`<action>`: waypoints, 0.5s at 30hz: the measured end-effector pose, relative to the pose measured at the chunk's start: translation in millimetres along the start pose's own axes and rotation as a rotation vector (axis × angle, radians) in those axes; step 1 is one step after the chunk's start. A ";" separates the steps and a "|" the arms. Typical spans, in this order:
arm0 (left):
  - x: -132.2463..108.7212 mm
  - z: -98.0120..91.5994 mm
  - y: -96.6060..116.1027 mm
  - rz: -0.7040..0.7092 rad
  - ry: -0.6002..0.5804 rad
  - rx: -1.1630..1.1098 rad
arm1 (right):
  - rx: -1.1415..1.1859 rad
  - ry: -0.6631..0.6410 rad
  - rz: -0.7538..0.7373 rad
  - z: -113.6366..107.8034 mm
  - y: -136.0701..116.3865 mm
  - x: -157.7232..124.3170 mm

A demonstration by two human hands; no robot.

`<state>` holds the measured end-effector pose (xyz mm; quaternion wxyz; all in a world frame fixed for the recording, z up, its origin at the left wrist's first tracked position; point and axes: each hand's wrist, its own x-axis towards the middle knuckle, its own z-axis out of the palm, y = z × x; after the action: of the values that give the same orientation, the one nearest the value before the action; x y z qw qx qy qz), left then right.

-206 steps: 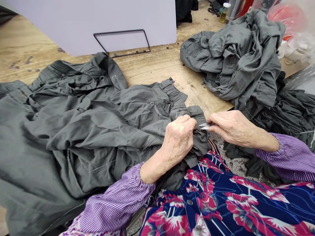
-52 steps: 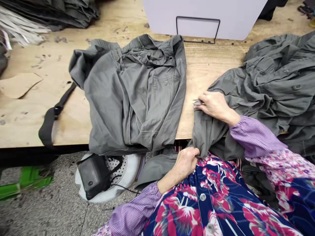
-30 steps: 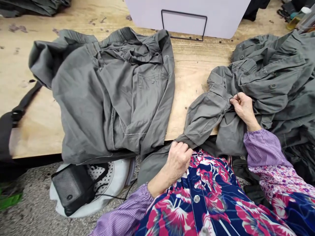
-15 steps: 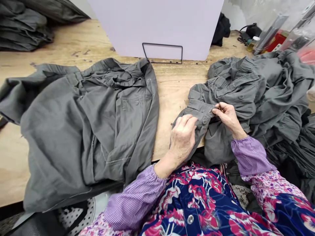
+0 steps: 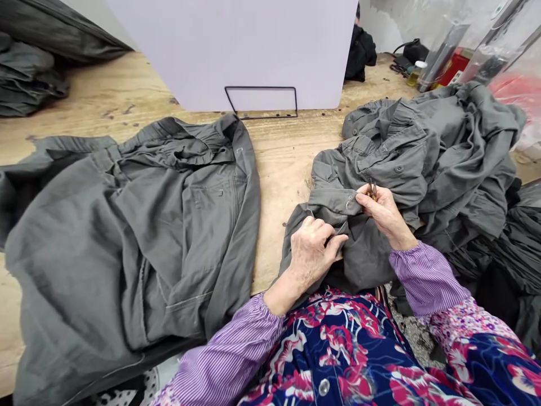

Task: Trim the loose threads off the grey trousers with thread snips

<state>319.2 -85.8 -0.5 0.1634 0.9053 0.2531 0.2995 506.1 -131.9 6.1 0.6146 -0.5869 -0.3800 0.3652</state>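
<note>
Grey garment (image 5: 332, 201), snips (image 5: 372, 188) | right fingers (image 5: 368, 204) holding both | left fingers (image 5: 315, 226): grip unclear | bottle (image 5: 416, 72): yellow liquid (image 5: 412, 78)

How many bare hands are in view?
2: the left hand against the grey cloth, and the right hand to its right, pinching cloth and holding small snips. Others may be hidden.

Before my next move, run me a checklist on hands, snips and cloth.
1. Right hand holding snips: ok.
2. Blades shut: not ok, they stand apart.
3. Blades away from left hand: ok, pointing away from it.
4. Right hand pinching cloth: ok, at an edge.
5. Left hand gripping cloth: cannot tell, fingertips hidden.
6. Cloth separate from pile: cannot tell, they run together.
</note>
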 end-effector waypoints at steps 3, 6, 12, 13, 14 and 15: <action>9.2 -0.7 7.7 -0.081 0.073 0.022 | 0.072 -0.015 0.050 2.4 4.8 -7.6; 23.6 4.7 16.0 -0.118 0.089 0.105 | 0.150 -0.005 0.073 7.1 7.1 -15.4; 32.9 25.6 17.3 -0.141 0.037 0.050 | 0.240 0.020 0.128 11.3 17.2 -27.0; 32.1 28.5 16.3 -0.135 0.032 0.047 | 0.243 0.026 0.142 10.8 19.6 -28.1; 31.0 30.9 15.3 -0.128 0.030 0.047 | 0.242 0.033 0.156 9.8 22.1 -28.9; 29.9 33.0 14.7 -0.124 0.030 0.045 | 0.232 0.040 0.171 8.2 24.3 -29.3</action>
<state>365.8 -86.0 -5.5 0.1576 0.8867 0.3178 0.2965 485.7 -153.4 -19.2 0.6524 -0.5495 -0.2717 0.4457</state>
